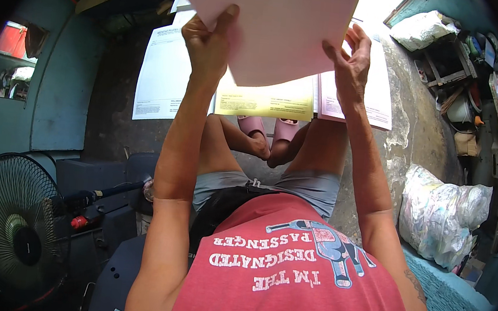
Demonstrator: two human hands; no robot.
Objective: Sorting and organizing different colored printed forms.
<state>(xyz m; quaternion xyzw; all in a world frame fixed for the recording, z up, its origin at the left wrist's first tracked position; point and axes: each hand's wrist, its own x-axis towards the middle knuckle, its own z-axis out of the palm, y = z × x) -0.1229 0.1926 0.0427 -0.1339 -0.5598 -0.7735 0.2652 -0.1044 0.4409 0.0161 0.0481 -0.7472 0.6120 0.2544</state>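
Both arms reach forward, holding up a pale pinkish stack of paper sheets (291, 30) in front of me. My left hand (211, 41) grips its left edge, thumb on the near face. At the right edge, my right hand (349, 60) pinches the sheets between thumb and fingers. Beneath the raised paper lie printed forms in a row: a white form (159, 81) at left, a yellow form (266, 100) in the middle and a pink form (364, 106) at right. The raised sheets hide the far parts of the yellow and pink forms.
A black standing fan (16, 235) is at the lower left, near dark plastic boxes (103, 177). On the right, a stuffed clear plastic bag (444, 213) rests by a turquoise ledge (451, 301). Pink slippers (286, 130) show below the forms. Cluttered goods line the right wall.
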